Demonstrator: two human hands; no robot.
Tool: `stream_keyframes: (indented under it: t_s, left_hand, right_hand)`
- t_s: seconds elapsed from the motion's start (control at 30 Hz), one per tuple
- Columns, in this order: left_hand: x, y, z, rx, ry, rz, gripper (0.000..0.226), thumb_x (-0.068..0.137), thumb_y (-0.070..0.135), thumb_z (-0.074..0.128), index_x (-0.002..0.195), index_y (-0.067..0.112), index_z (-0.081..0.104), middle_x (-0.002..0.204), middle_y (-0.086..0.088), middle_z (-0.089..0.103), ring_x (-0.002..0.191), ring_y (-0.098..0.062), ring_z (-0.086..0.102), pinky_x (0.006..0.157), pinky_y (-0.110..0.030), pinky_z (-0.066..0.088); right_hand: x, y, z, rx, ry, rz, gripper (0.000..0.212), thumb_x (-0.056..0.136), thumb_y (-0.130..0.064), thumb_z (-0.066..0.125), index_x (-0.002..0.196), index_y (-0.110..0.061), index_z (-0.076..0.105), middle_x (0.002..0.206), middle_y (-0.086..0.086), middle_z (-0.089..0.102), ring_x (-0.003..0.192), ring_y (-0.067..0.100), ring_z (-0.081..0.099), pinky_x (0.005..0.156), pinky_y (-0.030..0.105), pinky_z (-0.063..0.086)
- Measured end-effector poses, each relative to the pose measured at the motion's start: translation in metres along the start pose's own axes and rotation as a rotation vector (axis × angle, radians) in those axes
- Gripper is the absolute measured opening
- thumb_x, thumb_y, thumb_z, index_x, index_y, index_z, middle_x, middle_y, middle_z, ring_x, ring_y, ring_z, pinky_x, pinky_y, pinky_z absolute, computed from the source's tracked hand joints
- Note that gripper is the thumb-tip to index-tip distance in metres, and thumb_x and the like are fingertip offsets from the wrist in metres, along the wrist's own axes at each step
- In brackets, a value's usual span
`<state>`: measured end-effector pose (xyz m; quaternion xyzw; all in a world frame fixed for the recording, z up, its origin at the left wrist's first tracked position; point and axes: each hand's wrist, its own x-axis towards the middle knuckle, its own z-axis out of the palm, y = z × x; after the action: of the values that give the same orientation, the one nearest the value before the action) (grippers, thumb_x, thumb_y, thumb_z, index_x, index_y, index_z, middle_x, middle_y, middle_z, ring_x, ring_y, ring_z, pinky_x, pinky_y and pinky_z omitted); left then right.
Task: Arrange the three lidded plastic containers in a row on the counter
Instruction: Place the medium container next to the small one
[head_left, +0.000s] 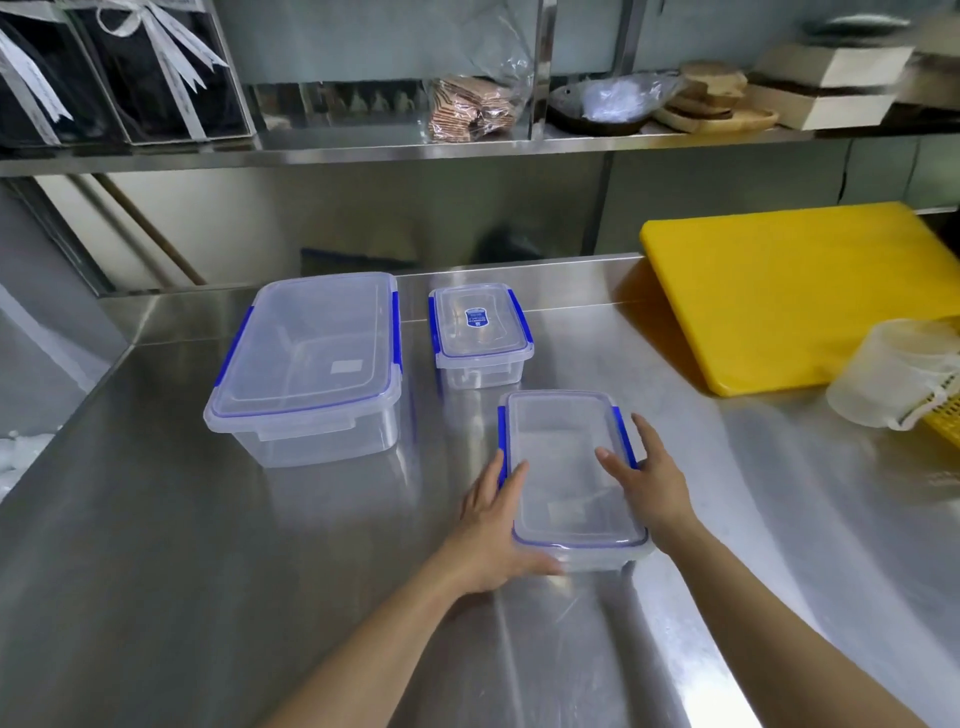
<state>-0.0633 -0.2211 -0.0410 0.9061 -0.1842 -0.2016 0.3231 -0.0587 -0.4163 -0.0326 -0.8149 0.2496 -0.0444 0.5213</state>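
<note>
The medium container (569, 478) sits on the steel counter (208, 571), clasped between the left hand (493, 535) and the right hand (649, 483), fingers spread along its long sides. The large container (311, 358) and small container (479, 330) stand behind, side by side.

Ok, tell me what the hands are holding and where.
Both hands grip the medium container by its long sides: left hand on its left edge, right hand on its right.

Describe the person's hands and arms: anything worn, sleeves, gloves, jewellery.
Both arms are bare up to the bottom edge of the picture, with no sleeves in view. The left hand and right hand wear no gloves. No rings, watch or bracelets show on the fingers or wrists. The nails look short and unpainted.
</note>
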Motion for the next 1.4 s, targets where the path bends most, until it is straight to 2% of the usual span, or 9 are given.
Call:
stream_keyframes:
  t_s: [0.23, 0.43, 0.73, 0.83, 0.9, 0.97, 1.07, 1.17, 1.4]
  left_hand:
    - [0.018, 0.016, 0.015, -0.120, 0.178, 0.101, 0.087, 0.067, 0.030, 0.081, 0.141, 0.020, 0.035, 0.149, 0.000, 0.017, 0.138, -0.014, 0.021, 0.112, -0.023, 0.021]
    - [0.045, 0.023, 0.020, 0.002, 0.341, 0.194, 0.060, 0.072, 0.030, 0.077, 0.127, 0.019, 0.056, 0.121, -0.010, 0.044, 0.115, -0.025, 0.038, 0.106, -0.029, 0.033]
    - [0.093, 0.029, 0.026, 0.182, 0.559, 0.347, 0.023, 0.075, 0.024, 0.050, 0.096, 0.021, 0.058, 0.092, 0.002, 0.065, 0.083, -0.015, 0.055, 0.073, -0.024, 0.044]
    - [0.111, 0.036, 0.019, 0.310, 0.510, 0.341, 0.035, 0.064, 0.021, 0.076, 0.098, 0.018, 0.068, 0.096, 0.003, 0.073, 0.085, -0.015, 0.068, 0.077, -0.023, 0.052]
    - [0.124, 0.039, 0.013, 0.348, 0.425, 0.327, 0.055, 0.066, 0.021, 0.079, 0.118, 0.011, 0.062, 0.123, -0.004, 0.066, 0.111, -0.019, 0.063, 0.094, -0.028, 0.048]
    - [0.139, 0.041, 0.011, 0.375, 0.327, 0.307, 0.069, 0.087, 0.025, 0.060, 0.144, 0.010, 0.026, 0.154, -0.003, 0.025, 0.141, -0.018, 0.026, 0.113, -0.028, 0.016]
    - [0.179, 0.040, -0.002, 0.445, 0.191, 0.178, 0.081, 0.093, 0.031, 0.050, 0.146, 0.018, -0.009, 0.158, 0.001, -0.013, 0.145, -0.015, -0.009, 0.115, -0.029, -0.004]
    - [0.228, 0.035, -0.014, 0.431, 0.157, 0.076, 0.085, 0.091, 0.031, 0.052, 0.146, 0.018, -0.012, 0.157, 0.001, -0.017, 0.144, -0.016, -0.013, 0.118, -0.034, -0.004]
    - [0.235, 0.046, -0.003, 0.478, 0.159, 0.135, 0.092, 0.088, 0.026, 0.058, 0.145, 0.021, -0.015, 0.156, 0.004, -0.020, 0.143, -0.016, -0.016, 0.108, -0.029, -0.013]
  right_hand:
    - [-0.008, 0.006, -0.025, -0.361, 0.195, -0.192, 0.058, 0.085, -0.041, 0.060, 0.135, -0.018, 0.043, 0.129, 0.012, 0.050, 0.111, 0.029, 0.053, 0.093, 0.042, 0.047]
    - [-0.013, 0.017, -0.045, -0.622, -0.197, -0.584, 0.071, 0.066, -0.060, 0.061, 0.126, -0.024, 0.055, 0.121, -0.004, 0.053, 0.114, 0.014, 0.048, 0.091, 0.024, 0.030]
    - [0.031, 0.024, -0.043, -0.834, 0.150, -0.695, 0.041, 0.050, -0.008, 0.090, 0.088, -0.008, 0.075, 0.085, 0.014, 0.073, 0.070, 0.032, 0.071, 0.049, 0.031, 0.057]
    - [0.054, 0.016, -0.041, -0.898, 0.177, -0.660, 0.043, 0.045, -0.007, 0.092, 0.084, -0.008, 0.075, 0.082, 0.013, 0.076, 0.071, 0.031, 0.073, 0.047, 0.032, 0.057]
    - [0.077, 0.014, -0.040, -0.937, 0.184, -0.628, 0.040, 0.048, -0.009, 0.091, 0.085, -0.008, 0.075, 0.082, 0.014, 0.076, 0.073, 0.032, 0.073, 0.051, 0.034, 0.058]
    - [0.105, 0.014, -0.039, -0.907, 0.152, -0.586, 0.039, 0.064, -0.012, 0.083, 0.101, -0.006, 0.071, 0.102, 0.019, 0.073, 0.094, 0.036, 0.070, 0.072, 0.042, 0.059]
    - [0.158, 0.008, -0.034, -0.912, 0.032, -0.513, 0.054, 0.090, -0.035, 0.054, 0.139, -0.017, 0.040, 0.149, 0.004, 0.039, 0.140, 0.024, 0.033, 0.112, 0.045, 0.030]
    - [0.212, -0.004, -0.022, -0.966, -0.102, -0.456, 0.067, 0.091, -0.052, 0.038, 0.148, -0.026, 0.014, 0.158, -0.005, 0.012, 0.147, 0.015, 0.007, 0.118, 0.041, 0.010]
    - [0.217, -0.008, -0.035, -0.956, -0.018, -0.397, 0.075, 0.090, -0.056, 0.037, 0.148, -0.023, 0.005, 0.159, -0.002, 0.002, 0.147, 0.018, -0.002, 0.118, 0.041, 0.010]
